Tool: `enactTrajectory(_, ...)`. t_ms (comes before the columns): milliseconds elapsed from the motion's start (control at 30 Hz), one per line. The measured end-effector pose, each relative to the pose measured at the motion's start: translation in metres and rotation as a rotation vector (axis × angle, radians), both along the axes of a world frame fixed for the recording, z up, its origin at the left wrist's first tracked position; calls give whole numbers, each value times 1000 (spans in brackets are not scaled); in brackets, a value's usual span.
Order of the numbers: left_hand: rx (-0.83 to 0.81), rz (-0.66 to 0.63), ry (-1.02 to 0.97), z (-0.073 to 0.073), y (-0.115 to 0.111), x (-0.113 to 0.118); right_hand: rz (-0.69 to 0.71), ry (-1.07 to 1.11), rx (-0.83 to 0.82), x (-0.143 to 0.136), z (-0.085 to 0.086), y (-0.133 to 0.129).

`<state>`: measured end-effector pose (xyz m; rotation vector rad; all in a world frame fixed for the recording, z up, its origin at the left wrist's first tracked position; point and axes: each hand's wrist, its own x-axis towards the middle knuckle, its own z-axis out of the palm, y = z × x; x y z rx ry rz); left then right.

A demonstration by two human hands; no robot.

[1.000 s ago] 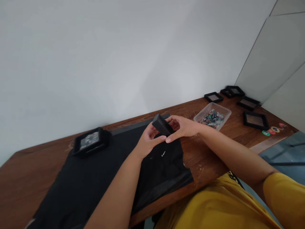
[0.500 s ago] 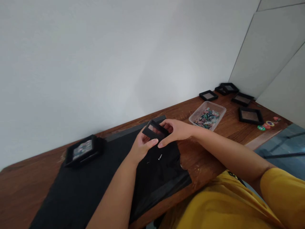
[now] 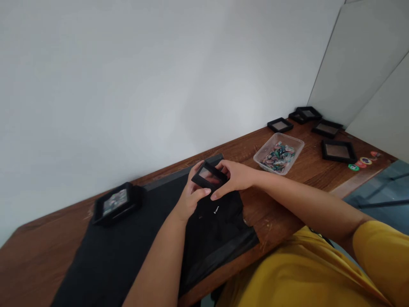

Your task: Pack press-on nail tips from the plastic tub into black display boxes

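Between both hands, tilted above a black sheet [image 3: 128,251], is a small black box frame [image 3: 209,175] with a clear window. My left hand [image 3: 190,198] grips its left side, thumb along the lower edge. My right hand [image 3: 234,177] is curled round the right side, thumb near the bottom corner; some of its fingers are hidden behind the frame. Fingers show faintly through the window. Below the hands a tiny white scrap [image 3: 216,209] lies on the sheet.
Stacked black frames [image 3: 115,202] with a speckled filling stand at the left. A clear plastic tub [image 3: 260,158] of shiny shell-like pieces is on the right, near several black frames [image 3: 338,150] and some round coloured stickers [image 3: 366,160]. A white wall [image 3: 159,85] rises behind the wooden table [image 3: 309,172].
The box frame has turned slightly, so its window shows more openly. Both hands keep their hold. The whole view has shifted a little.
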<state>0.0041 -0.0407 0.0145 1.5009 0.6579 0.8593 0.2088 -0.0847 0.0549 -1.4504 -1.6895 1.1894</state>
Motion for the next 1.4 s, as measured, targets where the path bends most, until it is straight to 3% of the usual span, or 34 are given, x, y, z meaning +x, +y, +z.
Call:
enactTrajectory(133, 163, 48, 90, 4, 0, 4, 25, 90, -60, -11, -2, -4)
enactTrajectory(200, 200, 61, 99, 6, 1, 6, 25, 81, 33, -14, -2, -6)
enactTrajectory(300, 220, 64, 90, 6, 1, 6, 27, 7, 171, -15, -1, -9)
enactTrajectory(567, 397, 175, 383, 10, -3, 0, 104, -341, 304, -22, -1, -16)
enactTrajectory(767, 499, 231, 441, 9, -8, 2, 225, -538, 362, -16, 0, -15)
enactTrajectory(1033, 508, 259, 423, 3, -4, 1, 264, -598, 411, -12, 2, -14)
enactTrajectory(1400, 411, 265, 122, -5, 7, -2, 233, -306, 526, -5, -3, -7)
